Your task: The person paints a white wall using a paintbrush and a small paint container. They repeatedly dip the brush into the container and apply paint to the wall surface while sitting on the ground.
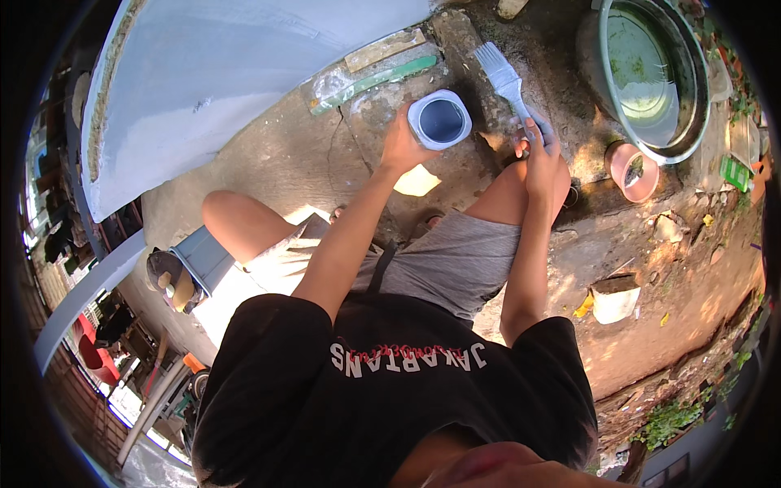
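My left hand (404, 143) grips a square-sided plastic container (439, 120) with a round opening, its rim smeared pale blue and dark liquid showing inside. To the right of it, my right hand (539, 139) holds a paintbrush (503, 76) by the handle. The brush's bristles and ferrule are coated in pale blue-grey paint and point away from me. Brush and container are apart. Paint marks the fingers of my right hand. Beyond my left hand stands a wall (244, 67) painted light blue, with a paler patch low down.
A green strip (373, 84) and a wooden piece (384, 50) lie by the wall's foot. At the right are a large basin of water (622, 116), a pink pot (616, 168) and a pale block (615, 302). A grey-blue bucket (204, 259) stands beside my left leg.
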A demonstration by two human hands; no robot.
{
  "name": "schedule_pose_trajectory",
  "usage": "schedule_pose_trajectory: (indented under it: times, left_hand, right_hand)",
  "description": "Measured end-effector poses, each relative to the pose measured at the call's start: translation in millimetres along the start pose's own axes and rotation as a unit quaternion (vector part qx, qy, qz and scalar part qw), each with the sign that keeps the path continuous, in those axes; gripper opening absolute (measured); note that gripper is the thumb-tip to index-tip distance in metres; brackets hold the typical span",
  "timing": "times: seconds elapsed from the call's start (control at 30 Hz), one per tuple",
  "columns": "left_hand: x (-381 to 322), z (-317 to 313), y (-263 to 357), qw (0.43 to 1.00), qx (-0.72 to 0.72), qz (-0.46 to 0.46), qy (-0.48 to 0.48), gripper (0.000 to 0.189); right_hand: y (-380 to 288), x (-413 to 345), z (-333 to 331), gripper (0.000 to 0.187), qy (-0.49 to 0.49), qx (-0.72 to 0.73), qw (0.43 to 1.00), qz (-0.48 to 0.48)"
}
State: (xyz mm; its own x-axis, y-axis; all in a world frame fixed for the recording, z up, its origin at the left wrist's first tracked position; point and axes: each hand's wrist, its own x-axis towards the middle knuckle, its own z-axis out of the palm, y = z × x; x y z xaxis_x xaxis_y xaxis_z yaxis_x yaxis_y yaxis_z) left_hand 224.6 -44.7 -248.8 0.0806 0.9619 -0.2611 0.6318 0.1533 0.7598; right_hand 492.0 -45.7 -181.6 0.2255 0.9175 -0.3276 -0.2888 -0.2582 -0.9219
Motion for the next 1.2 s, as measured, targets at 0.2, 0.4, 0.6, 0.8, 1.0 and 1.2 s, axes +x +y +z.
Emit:
schedule_pose_trajectory:
  times: [0.2, 0.4, 0.6, 0.8, 1.0, 1.2]
  left_hand:
    - [-12.8, 2.3, -4.6, 0.993, 0.106, 0.037, 0.029, 0.117]
    - [-34.3, -5.9, -9.8, 0.974, 0.199, 0.081, 0.066, 0.115]
    - [-48.6, -21.3, -22.0, 0.966, 0.238, 0.033, 0.095, 0.106]
    - [-63.1, -49.0, -37.0, 0.949, 0.301, 0.034, 0.092, 0.109]
    - [-76.8, -64.8, -54.9, 0.929, 0.365, 0.000, 0.060, 0.113]
    - [-87.0, -71.6, -55.7, 0.909, 0.415, -0.040, 0.023, 0.115]
  right_hand:
    - [-7.9, 1.4, 0.8, 0.035, 0.029, -0.018, 0.999, -0.019]
    - [-21.3, -4.6, 1.2, 0.031, 0.051, -0.048, 0.998, 0.008]
    - [-29.0, -4.4, 27.8, 0.032, -0.161, -0.203, 0.965, 0.023]
    - [17.0, -2.0, 79.8, 0.037, -0.272, -0.285, 0.919, -0.001]
    - [53.1, -17.0, 100.0, 0.033, -0.275, -0.359, 0.888, -0.083]
    - [70.3, -11.3, 105.0, 0.038, -0.259, -0.435, 0.859, -0.074]
